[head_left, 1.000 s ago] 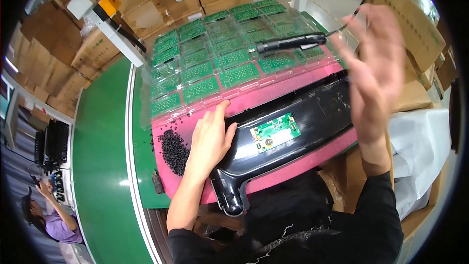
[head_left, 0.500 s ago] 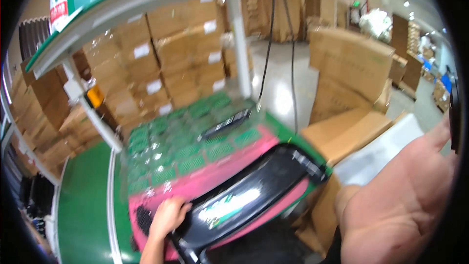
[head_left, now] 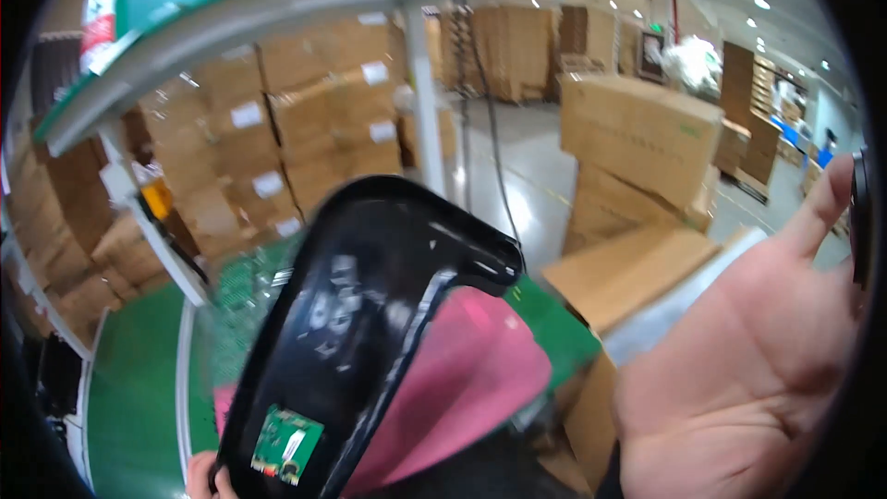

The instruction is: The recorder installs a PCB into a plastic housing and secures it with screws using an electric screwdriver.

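My left hand (head_left: 205, 476) grips the lower left edge of a long black plastic shell (head_left: 370, 286). The shell is tilted up off the bench, and its hollow inner side faces me. A small green circuit board (head_left: 288, 444) sits inside the shell's lower end. Beneath the shell is a pink sheet (head_left: 471, 370), partly covered. My right hand (head_left: 730, 379) is raised close to the camera at the right, palm in view and thumb stretched up. Its other fingers are mostly out of sight, next to a dark edge at the picture's rim.
Clear bubble wrap (head_left: 242, 305) lies on the green bench (head_left: 554, 337). A shelf (head_left: 277, 2) on white posts stands over it. Stacked cartons (head_left: 323, 129) line the back, and a large carton (head_left: 637, 139) with flattened cardboard (head_left: 628, 268) stands at the right. Black cables (head_left: 490, 120) hang down.
My left hand has lifted the black shell from the pink sheet and tipped it up, so its inside and the circuit board now show. The right hand stays raised at the right.
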The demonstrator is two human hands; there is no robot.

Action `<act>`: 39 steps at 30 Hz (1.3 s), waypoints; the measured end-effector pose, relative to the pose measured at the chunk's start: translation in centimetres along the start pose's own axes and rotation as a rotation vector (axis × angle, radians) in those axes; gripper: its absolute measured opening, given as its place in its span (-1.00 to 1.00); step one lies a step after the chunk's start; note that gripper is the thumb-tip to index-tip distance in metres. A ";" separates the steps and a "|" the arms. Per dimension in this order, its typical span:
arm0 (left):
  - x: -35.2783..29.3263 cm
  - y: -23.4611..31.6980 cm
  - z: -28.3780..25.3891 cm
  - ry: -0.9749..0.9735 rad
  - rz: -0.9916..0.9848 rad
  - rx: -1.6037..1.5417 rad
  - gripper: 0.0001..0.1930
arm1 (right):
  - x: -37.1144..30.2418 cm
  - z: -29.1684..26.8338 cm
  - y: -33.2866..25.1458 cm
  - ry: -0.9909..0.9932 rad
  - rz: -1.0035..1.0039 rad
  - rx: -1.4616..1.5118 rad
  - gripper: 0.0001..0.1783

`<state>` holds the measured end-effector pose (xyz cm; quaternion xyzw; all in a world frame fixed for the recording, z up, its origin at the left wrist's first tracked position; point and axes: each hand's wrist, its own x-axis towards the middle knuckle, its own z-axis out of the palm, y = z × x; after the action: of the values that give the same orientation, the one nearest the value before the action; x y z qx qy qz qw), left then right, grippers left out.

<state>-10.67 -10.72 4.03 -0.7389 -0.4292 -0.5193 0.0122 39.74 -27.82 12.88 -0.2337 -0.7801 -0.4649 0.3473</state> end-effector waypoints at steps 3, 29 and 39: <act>-3.6 -8.0 -1.8 0.207 -0.427 -0.260 -0.67 | 4.8 4.8 3.7 0.184 -0.091 0.014 -0.57; -6.3 -17.7 -11.2 0.850 -0.796 -1.031 -0.63 | 21.2 12.9 -4.5 -0.112 0.347 0.491 -0.87; -5.6 -28.2 -8.0 1.143 -0.810 -0.988 -0.67 | 19.7 0.9 -6.0 -0.539 0.338 0.189 -0.71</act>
<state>-35.49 -0.13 -8.66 -0.0741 -0.3126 -0.9037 -0.2830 22.54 -28.91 24.14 -0.4410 -0.8338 -0.2478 0.2209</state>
